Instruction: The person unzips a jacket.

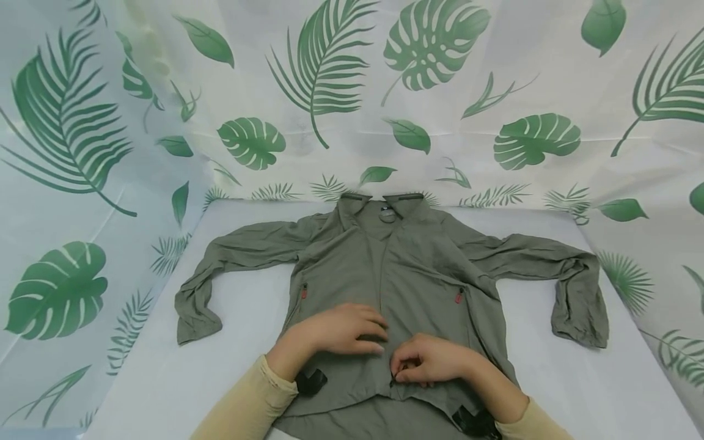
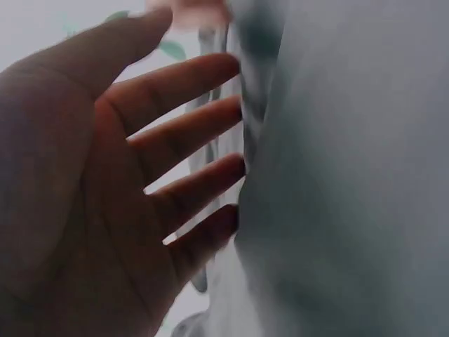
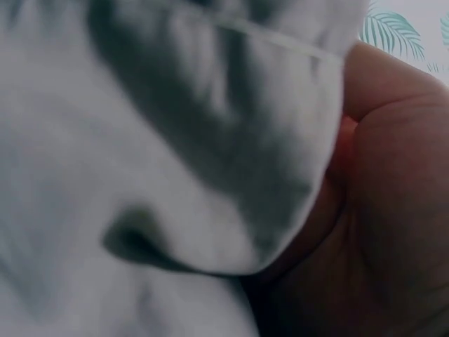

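An olive-green zip jacket lies spread front up, its collar at the far side and its sleeves out to both sides. Over the lower front, beside the centre line, hovers my left hand; its fingers are spread and slightly bent, holding nothing. In the left wrist view the fingertips are right by the cloth; whether they touch it, I cannot tell. My right hand pinches the jacket's front edge near the hem, at a small dark piece by the zip. Cloth hides those fingertips in the right wrist view.
The jacket lies on a white table. A white curtain with green leaf prints hangs behind and along the sides. Red-tabbed pocket zips show on the jacket front. Both of the jacket's sleeves bend toward me at their ends.
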A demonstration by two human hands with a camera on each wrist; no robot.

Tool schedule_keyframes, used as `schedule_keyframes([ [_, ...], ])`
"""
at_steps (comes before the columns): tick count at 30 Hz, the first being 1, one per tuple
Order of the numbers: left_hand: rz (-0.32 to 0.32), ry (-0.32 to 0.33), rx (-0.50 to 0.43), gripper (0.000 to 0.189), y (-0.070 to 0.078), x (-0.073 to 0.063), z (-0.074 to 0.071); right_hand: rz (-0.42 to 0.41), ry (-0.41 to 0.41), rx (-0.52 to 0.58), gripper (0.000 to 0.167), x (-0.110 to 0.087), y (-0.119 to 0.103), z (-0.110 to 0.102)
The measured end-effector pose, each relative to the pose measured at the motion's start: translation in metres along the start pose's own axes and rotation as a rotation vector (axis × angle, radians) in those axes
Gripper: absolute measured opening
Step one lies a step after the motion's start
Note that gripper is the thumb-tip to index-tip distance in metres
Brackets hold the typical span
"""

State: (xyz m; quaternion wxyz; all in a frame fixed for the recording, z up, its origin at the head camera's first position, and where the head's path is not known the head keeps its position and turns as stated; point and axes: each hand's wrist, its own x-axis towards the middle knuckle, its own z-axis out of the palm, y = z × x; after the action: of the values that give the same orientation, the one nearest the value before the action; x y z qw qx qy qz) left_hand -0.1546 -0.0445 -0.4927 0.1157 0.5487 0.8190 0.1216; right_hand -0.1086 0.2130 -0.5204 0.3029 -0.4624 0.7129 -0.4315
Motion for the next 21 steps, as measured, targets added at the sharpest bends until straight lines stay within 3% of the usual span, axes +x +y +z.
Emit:
schedule_keyframes([
  [3, 0.036, -0.001, -0.01, 0.044, 0.014, -0.004, 0.006, -0.008, 0.006, 0.014, 0.01, 0.0, 0.002, 0.001],
  [7, 0.02, 0.045, 0.019, 0.04, 0.022, -0.007, 0.016, -0.016, 0.026, 0.009, 0.01, 0.0, 0.003, 0.002],
  [10, 0.032, 0.057, 0.005, 0.037, 0.022, -0.006, 0.02, -0.011, 0.043, 0.011, 0.01, 0.001, 0.004, 0.002],
  [17, 0.087, 0.011, -0.076, 0.032, 0.02, -0.003, 0.023, -0.025, 0.064, 0.008, 0.011, 0.0, 0.004, 0.0],
  [21, 0.127, 0.017, -0.094, 0.02, 0.017, 0.0, 0.024, -0.055, 0.068, -0.028, 0.013, -0.002, 0.002, -0.002],
])
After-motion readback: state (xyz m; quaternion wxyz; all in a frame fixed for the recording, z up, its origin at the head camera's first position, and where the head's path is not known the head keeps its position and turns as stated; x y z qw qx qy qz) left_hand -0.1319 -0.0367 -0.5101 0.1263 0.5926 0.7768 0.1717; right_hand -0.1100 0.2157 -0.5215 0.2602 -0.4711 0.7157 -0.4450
